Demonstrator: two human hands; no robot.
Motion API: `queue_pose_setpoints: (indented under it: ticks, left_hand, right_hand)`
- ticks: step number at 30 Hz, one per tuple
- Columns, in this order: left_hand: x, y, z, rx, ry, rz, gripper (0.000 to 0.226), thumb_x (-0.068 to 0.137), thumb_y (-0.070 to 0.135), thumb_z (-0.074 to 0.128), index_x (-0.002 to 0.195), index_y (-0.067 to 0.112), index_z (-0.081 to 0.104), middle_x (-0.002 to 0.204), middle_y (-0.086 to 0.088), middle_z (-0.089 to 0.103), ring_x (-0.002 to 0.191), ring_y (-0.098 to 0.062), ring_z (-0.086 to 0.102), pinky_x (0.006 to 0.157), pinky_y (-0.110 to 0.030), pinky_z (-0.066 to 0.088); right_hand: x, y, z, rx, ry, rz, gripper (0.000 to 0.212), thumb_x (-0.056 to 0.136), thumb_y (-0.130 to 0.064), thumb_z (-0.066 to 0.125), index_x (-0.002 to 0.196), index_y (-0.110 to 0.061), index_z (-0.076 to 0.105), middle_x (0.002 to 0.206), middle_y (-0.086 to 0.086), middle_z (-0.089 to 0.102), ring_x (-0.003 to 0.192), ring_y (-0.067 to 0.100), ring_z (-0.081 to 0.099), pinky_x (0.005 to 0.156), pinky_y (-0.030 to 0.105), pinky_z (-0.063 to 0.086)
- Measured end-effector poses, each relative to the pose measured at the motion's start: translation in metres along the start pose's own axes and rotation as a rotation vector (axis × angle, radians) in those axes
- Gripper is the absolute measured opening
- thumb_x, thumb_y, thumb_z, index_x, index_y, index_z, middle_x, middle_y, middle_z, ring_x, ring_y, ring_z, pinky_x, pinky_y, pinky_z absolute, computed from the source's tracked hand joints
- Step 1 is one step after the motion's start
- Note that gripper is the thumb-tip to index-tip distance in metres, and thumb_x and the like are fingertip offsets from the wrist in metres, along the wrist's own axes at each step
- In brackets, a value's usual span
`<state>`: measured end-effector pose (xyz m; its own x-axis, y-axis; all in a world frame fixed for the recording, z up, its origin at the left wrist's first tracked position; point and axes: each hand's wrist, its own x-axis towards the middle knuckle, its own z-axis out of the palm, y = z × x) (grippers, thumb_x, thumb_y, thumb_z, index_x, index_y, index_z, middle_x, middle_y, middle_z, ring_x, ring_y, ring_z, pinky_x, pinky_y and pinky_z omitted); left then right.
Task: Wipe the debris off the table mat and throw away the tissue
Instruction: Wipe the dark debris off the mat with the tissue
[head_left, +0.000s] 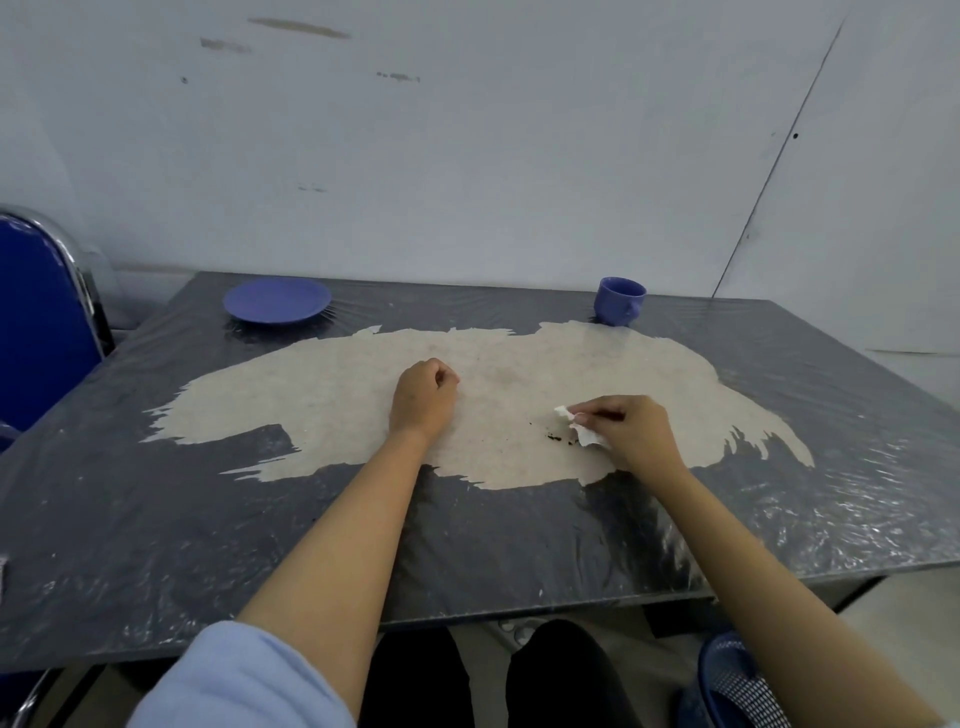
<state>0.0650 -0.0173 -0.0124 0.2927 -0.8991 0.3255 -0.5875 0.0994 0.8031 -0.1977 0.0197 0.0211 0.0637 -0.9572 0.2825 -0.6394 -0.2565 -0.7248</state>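
Note:
A dark table mat (156, 519) under clear plastic covers the table, with a large worn beige patch in its middle. Small dark debris (558, 439) lies on the beige patch. My right hand (631, 431) pinches a crumpled white tissue (582, 428) and presses it on the mat just right of the debris. My left hand (423, 397) rests on the mat as a closed fist, holding nothing that I can see, a little left of the debris.
A blue plate (277, 300) sits at the back left and a blue cup (619, 300) at the back right. A blue chair (41, 322) stands left of the table. A blue mesh basket (732, 680) is on the floor at lower right.

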Motion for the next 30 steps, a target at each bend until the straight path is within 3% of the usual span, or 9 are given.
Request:
queue_pose_setpoints:
  ticks: [5, 9, 11, 15, 19, 24, 27, 30]
  left_hand:
    - [0.000, -0.001, 0.001, 0.003, -0.004, 0.001, 0.023, 0.093, 0.015, 0.047, 0.092, 0.012, 0.070, 0.091, 0.006, 0.062, 0.084, -0.011, 0.056, 0.063, -0.014, 0.038]
    - [0.002, -0.001, 0.001, 0.019, -0.008, 0.008, 0.023, 0.094, 0.016, 0.047, 0.095, 0.012, 0.070, 0.093, 0.005, 0.062, 0.086, -0.011, 0.056, 0.071, -0.018, 0.039]
    - [0.002, -0.001, 0.002, 0.025, -0.007, 0.008, 0.023, 0.094, 0.017, 0.047, 0.096, 0.012, 0.069, 0.092, 0.005, 0.062, 0.086, -0.011, 0.056, 0.071, -0.019, 0.039]
    - [0.002, -0.002, 0.002, 0.026, -0.006, 0.010, 0.023, 0.094, 0.017, 0.047, 0.095, 0.011, 0.069, 0.093, 0.004, 0.062, 0.086, -0.012, 0.057, 0.070, -0.017, 0.039]
    - [0.003, -0.002, 0.001, 0.026, -0.005, 0.009, 0.021, 0.093, 0.016, 0.048, 0.093, 0.010, 0.069, 0.092, 0.004, 0.062, 0.085, -0.012, 0.056, 0.062, -0.011, 0.036]
    - [0.003, -0.004, 0.002, 0.027, -0.010, 0.008, 0.020, 0.093, 0.017, 0.049, 0.093, 0.013, 0.069, 0.093, 0.006, 0.062, 0.086, -0.011, 0.057, 0.065, -0.013, 0.037]
    - [0.003, -0.005, 0.003, 0.032, -0.009, 0.004, 0.021, 0.094, 0.018, 0.048, 0.094, 0.013, 0.069, 0.092, 0.007, 0.061, 0.086, -0.011, 0.057, 0.069, -0.016, 0.039]
    - [0.003, -0.004, 0.003, 0.029, -0.008, 0.004, 0.021, 0.094, 0.017, 0.048, 0.094, 0.013, 0.069, 0.091, 0.007, 0.061, 0.085, -0.010, 0.057, 0.065, -0.013, 0.038]
  right_hand:
    - [-0.011, 0.001, 0.007, -0.178, -0.057, 0.000, 0.019, 0.090, -0.021, 0.066, 0.104, -0.021, 0.078, 0.104, -0.002, 0.076, 0.079, 0.002, 0.061, 0.066, 0.006, 0.039]
    - [-0.008, -0.005, -0.003, -0.348, -0.332, -0.013, 0.035, 0.094, -0.022, 0.060, 0.128, -0.022, 0.065, 0.129, 0.003, 0.064, 0.110, 0.020, 0.060, 0.088, 0.019, 0.039]
    - [-0.006, -0.005, -0.006, -0.369, -0.398, -0.034, 0.043, 0.091, -0.017, 0.064, 0.133, -0.022, 0.060, 0.132, 0.003, 0.060, 0.113, 0.020, 0.057, 0.091, 0.020, 0.037]
    - [-0.003, -0.004, 0.002, -0.299, -0.320, -0.050, 0.050, 0.087, -0.019, 0.069, 0.132, -0.034, 0.059, 0.116, -0.005, 0.063, 0.101, 0.012, 0.060, 0.081, 0.019, 0.042]
    - [0.005, -0.007, 0.015, -0.386, -0.272, -0.062, 0.048, 0.084, -0.036, 0.069, 0.131, -0.039, 0.058, 0.117, -0.006, 0.062, 0.090, 0.006, 0.054, 0.077, 0.022, 0.043]
    - [0.015, -0.013, 0.025, -0.437, -0.245, -0.063, 0.043, 0.081, -0.048, 0.068, 0.123, -0.037, 0.066, 0.120, -0.007, 0.060, 0.086, 0.007, 0.055, 0.073, 0.023, 0.043]
    - [0.018, -0.020, 0.032, -0.466, -0.237, -0.111, 0.036, 0.086, -0.046, 0.063, 0.120, -0.039, 0.067, 0.119, -0.006, 0.063, 0.095, 0.013, 0.061, 0.072, 0.025, 0.044]
    - [0.019, -0.029, 0.037, -0.499, -0.228, -0.156, 0.026, 0.091, -0.035, 0.058, 0.113, -0.039, 0.072, 0.114, -0.006, 0.067, 0.091, 0.016, 0.062, 0.070, 0.027, 0.047]
